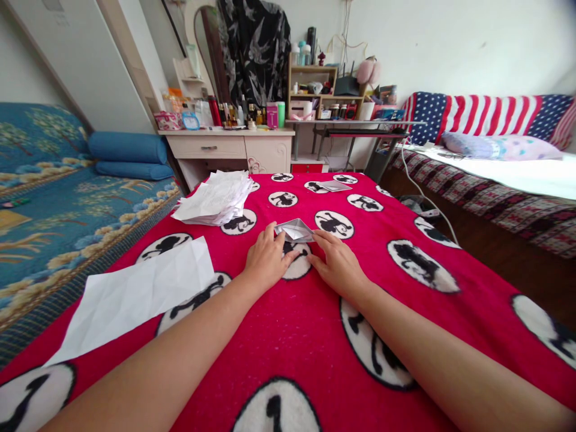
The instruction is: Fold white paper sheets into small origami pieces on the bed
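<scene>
A small folded paper piece (294,230) lies on the red blanket (369,252) with black-and-white round patches. My left hand (266,259) rests flat beside its left corner, fingers stretched out and fingertips touching the paper. My right hand (338,263) lies flat at its right side, fingers extended and touching the paper's right corner. Neither hand grips anything; both press down on the blanket next to the fold.
A creased white sheet (139,294) lies at the left. A pile of crumpled papers (216,199) sits behind it, and another folded piece (333,185) lies farther back. A blue sofa (54,204) stands left, a dresser (234,150) behind, a bed (495,180) right.
</scene>
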Demonstrator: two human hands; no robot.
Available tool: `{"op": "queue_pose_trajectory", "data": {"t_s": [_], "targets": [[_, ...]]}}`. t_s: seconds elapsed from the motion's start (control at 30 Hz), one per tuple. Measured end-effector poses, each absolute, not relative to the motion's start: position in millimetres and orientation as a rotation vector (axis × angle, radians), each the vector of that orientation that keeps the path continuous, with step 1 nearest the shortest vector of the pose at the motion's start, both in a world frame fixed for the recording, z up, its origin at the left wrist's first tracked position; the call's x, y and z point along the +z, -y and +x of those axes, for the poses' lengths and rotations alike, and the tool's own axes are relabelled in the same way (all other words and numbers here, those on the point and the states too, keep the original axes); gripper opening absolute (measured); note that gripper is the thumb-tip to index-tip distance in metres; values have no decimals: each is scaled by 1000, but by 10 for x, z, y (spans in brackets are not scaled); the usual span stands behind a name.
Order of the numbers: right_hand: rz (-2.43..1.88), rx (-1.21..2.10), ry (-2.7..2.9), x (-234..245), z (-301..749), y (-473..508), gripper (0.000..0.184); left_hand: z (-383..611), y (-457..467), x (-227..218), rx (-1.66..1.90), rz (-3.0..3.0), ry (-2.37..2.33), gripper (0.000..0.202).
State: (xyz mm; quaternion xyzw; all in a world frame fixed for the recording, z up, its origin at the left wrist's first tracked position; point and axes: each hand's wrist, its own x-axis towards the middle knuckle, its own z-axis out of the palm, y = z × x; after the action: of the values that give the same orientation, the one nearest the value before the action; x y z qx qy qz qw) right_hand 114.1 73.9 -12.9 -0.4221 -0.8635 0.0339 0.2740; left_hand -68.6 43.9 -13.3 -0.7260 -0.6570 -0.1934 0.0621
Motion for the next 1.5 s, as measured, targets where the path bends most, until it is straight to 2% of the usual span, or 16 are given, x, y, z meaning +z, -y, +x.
{"op": "queue_pose_trajectory", "data": {"t_s": [0.17,0.4,0.57,0.73,0.87,0.97,1.07,1.5], "targets": [[-1156,65,2318,-120,1146,-739,39,-692,-424,-119,-627,-2199,1983,48],[-1194,39,2297,-109,1150,-745,36,-726,-461,-121,-785,-2179,1984,47],[-1215,137,2223,-142,1175,-751,36,-749,-468,-119,-849,-2193,1989,45],[-1259,273,2179,-54,1257,-885,36,-787,-487,-114,-1139,-2230,1996,32],[-1289,112,2196,57,1406,-1321,40,-803,-510,-108,-1343,-2228,2032,30],[-1309,-184,2188,91,1545,-1814,46,-804,-528,-112,-1337,-2219,2065,28],[-1442,-305,2122,77,1645,-2290,51,-805,-550,-121,-1296,-2217,2080,27],[-1698,-240,1983,-134,1482,-3154,55,-815,-567,-139,-1241,-2219,2162,27]]}}
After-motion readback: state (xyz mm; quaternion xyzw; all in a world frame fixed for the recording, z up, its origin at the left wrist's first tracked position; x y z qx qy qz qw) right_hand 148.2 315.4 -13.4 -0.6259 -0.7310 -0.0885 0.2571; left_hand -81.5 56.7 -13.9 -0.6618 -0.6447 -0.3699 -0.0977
